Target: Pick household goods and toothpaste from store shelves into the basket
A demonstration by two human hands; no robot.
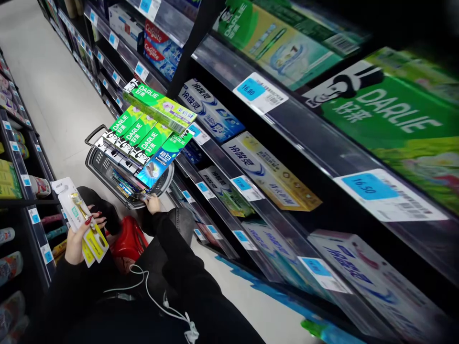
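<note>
My left hand (79,238), with red nails, grips blister-packed toothbrushes (77,205) with white and yellow cards, held upright at the left. At the near end of a grey shopping cart basket (106,185), my right hand (154,204) has its fingers bent over the rim. What those fingers hold, if anything, is too dark to make out. Several green Darlie toothpaste boxes (134,134) stand in the basket, with one box (159,106) lying across their tops. A blue toothpaste box (158,165) leans beside them. Small packages (122,184) lie lower inside, partly hidden.
Shelves of toothpaste boxes (272,169) with price tags (260,93) rise close on the right. Another shelf (36,215) with bottles and packs lines the left. A red stool-like object (129,241) sits between my legs. The pale aisle floor (60,110) runs ahead.
</note>
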